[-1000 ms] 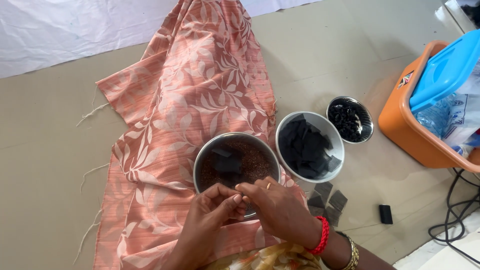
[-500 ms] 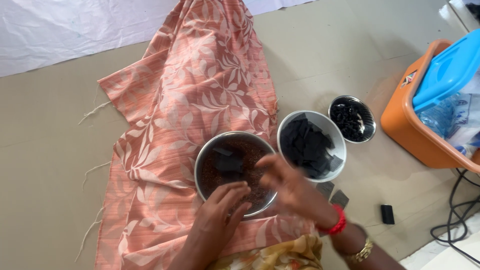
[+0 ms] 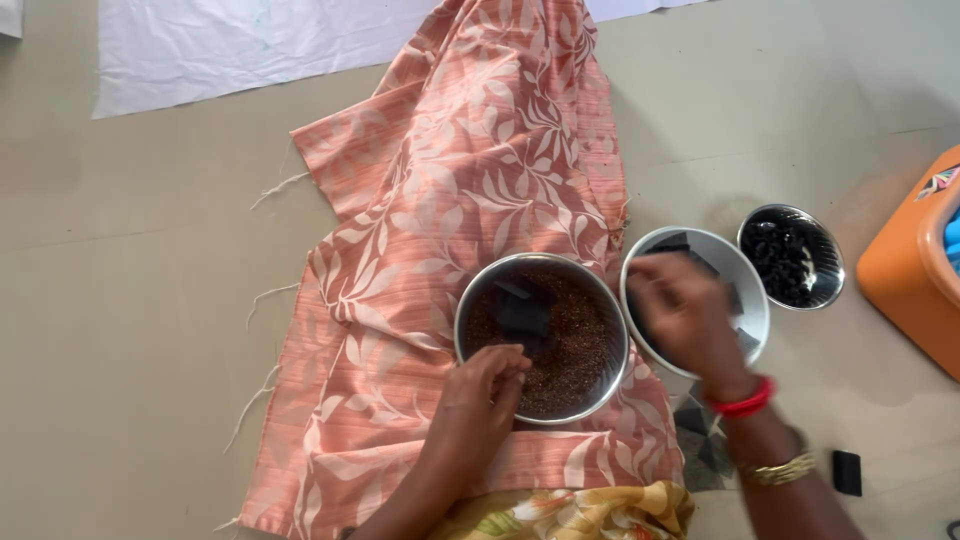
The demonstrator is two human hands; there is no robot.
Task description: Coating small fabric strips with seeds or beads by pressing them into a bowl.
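The left hand [image 3: 485, 385], fingers pinched narrow, rests at the seed bowl [image 3: 541, 335] holding one dark piece, while the blurred right hand [image 3: 680, 315], grip unclear, reaches over the still well-filled white bowl [image 3: 745, 280] beside it.

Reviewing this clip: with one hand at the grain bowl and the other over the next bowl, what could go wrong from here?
1. The left hand rests on the rim of the steel bowl of reddish-brown grains; a push could tip it and spill grains onto the peach leaf-print cloth.
2. The right hand, blurred with motion over the white-rimmed bowl of dark pieces, might knock the small steel bowl of black bits close beside it.
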